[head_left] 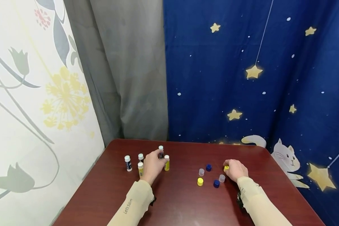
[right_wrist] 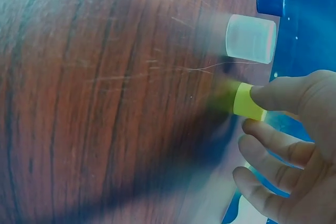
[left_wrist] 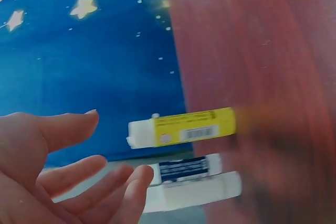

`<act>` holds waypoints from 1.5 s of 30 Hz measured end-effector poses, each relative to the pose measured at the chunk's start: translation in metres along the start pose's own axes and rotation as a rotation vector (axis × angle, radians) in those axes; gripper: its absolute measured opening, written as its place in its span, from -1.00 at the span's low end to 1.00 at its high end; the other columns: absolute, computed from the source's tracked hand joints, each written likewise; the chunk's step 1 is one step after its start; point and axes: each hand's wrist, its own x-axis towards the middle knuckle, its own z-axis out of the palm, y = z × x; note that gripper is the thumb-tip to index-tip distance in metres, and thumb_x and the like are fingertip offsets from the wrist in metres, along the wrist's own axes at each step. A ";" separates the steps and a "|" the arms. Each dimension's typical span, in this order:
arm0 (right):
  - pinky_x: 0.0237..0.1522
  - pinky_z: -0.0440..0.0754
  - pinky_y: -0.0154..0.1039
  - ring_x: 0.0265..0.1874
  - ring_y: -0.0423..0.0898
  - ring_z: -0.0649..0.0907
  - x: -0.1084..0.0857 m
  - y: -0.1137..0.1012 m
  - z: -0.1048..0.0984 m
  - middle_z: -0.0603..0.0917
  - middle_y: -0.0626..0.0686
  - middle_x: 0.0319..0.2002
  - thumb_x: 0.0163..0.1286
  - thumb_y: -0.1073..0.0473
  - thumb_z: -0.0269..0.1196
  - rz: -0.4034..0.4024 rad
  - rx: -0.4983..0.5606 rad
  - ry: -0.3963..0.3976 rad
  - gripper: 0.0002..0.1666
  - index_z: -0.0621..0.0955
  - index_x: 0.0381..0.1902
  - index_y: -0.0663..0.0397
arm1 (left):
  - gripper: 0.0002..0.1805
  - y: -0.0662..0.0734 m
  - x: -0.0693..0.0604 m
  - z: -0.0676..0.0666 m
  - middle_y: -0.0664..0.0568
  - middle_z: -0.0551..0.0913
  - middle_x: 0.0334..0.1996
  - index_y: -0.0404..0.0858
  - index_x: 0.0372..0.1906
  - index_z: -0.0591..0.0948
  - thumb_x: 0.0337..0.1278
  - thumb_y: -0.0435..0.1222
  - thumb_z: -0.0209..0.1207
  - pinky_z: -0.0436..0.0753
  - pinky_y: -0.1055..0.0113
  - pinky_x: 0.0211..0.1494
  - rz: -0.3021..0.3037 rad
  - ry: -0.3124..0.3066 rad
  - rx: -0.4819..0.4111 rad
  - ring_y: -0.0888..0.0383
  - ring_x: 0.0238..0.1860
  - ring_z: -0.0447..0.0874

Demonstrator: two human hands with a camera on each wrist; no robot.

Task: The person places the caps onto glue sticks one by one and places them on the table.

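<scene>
My left hand [head_left: 153, 164] reaches over the upright glue sticks on the left of the table. Its thumb and fingers stand apart in the left wrist view, with a yellow glue stick [left_wrist: 197, 127] just beyond them. A dark-labelled stick [left_wrist: 184, 169] and a whitish stick [left_wrist: 202, 191] stand close by, partly behind the fingers. In the head view, the yellow stick [head_left: 167, 164] and a dark-labelled one [head_left: 161, 153] are nearest that hand. My right hand [head_left: 236, 169] pinches a yellow cap [right_wrist: 249, 101] between thumb and index finger, low over the tabletop.
Left of my left hand stand more sticks, including a dark-labelled one [head_left: 128, 164] and a yellow one [head_left: 140, 169]. Loose caps lie near my right hand: yellow [head_left: 200, 182], blue [head_left: 216, 184] and clear [head_left: 222, 178]. Curtains hang behind the reddish-brown table [head_left: 180, 201].
</scene>
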 end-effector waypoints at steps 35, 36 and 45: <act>-0.32 0.61 0.08 -0.37 -0.04 0.64 -0.012 -0.016 -0.044 0.71 -0.04 -0.33 0.23 0.12 0.46 0.001 0.028 0.148 -0.73 0.75 -0.09 -0.12 | -0.55 -0.026 0.003 0.070 -0.19 0.73 -0.09 -0.32 0.02 0.68 0.02 -0.24 0.50 0.55 -0.14 0.10 -0.225 0.124 -0.159 -0.21 -0.04 0.67; -0.32 0.61 0.08 -0.37 -0.04 0.64 -0.013 -0.017 -0.044 0.71 -0.04 -0.33 0.23 0.12 0.46 0.003 0.031 0.151 -0.73 0.75 -0.09 -0.12 | -0.56 -0.027 0.004 0.071 -0.19 0.73 -0.09 -0.30 0.02 0.68 0.02 -0.25 0.50 0.54 -0.14 0.10 -0.241 0.122 -0.164 -0.20 -0.03 0.66; -0.34 0.61 0.04 -0.40 -0.05 0.62 -0.019 -0.016 -0.041 0.70 -0.05 -0.35 0.22 0.11 0.46 0.018 0.036 0.164 -0.72 0.76 -0.08 -0.09 | -0.61 -0.031 0.004 0.077 -0.17 0.75 -0.12 -0.27 -0.04 0.74 -0.02 -0.26 0.51 0.56 -0.14 0.05 -0.292 0.104 -0.186 -0.20 -0.06 0.67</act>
